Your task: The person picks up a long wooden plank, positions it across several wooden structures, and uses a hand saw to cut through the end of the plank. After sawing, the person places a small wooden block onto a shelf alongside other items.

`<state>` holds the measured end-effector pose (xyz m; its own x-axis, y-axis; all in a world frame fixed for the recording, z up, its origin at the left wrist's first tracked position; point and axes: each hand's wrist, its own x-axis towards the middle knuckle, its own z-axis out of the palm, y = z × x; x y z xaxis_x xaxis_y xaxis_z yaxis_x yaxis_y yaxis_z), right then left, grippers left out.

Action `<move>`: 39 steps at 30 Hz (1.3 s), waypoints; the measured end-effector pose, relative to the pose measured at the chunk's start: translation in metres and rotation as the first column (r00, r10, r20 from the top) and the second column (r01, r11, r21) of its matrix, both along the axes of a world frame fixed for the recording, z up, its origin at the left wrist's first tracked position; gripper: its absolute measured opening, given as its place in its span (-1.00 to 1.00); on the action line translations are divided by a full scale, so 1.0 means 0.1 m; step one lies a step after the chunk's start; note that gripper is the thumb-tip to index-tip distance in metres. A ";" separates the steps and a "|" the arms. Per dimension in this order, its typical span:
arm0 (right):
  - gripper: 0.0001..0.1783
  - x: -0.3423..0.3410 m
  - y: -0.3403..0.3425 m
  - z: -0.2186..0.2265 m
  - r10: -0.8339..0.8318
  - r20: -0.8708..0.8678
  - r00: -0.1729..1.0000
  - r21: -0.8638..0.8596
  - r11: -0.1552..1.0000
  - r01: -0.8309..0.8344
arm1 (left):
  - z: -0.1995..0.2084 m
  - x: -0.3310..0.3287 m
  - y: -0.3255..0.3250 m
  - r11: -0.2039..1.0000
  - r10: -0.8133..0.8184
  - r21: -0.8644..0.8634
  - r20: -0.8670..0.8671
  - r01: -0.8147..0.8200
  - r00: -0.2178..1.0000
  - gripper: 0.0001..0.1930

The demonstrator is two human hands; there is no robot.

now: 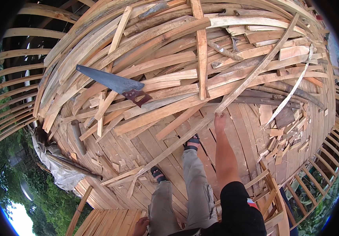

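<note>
Pale brown wood, the long strip [169, 150] ran through the gripping right hand [219, 119], slanting down-left from it and up-right over the heaped timber [157, 65]. It looked narrow. I couldn't tell the left hand's [141, 227] state.

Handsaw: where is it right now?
In the head view, the handsaw lies on the wood pile, left of centre, up and left of the right hand. Its reddish-brown handle points toward the lower right.
</note>
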<state>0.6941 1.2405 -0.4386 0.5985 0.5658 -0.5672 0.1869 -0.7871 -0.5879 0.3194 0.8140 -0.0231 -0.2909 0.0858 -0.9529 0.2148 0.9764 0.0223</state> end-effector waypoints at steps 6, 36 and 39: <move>-0.34 0.32 0.56 -0.40 -0.098 0.136 0.986 -0.033 0.994 0.103 | -0.10 0.27 0.21 0.998 -0.015 -0.067 -0.021 0.013 1.000 -0.62; -0.41 -1.42 0.42 3.67 -0.119 -0.595 0.795 0.274 0.899 0.340 | 1.42 -0.88 1.62 0.736 -0.395 0.053 -0.776 0.675 0.492 -0.11; -0.53 -2.07 0.23 4.16 -0.088 -0.595 0.799 0.299 0.899 0.321 | 1.49 -1.49 1.53 0.776 -0.331 0.039 -0.825 0.630 0.459 -0.16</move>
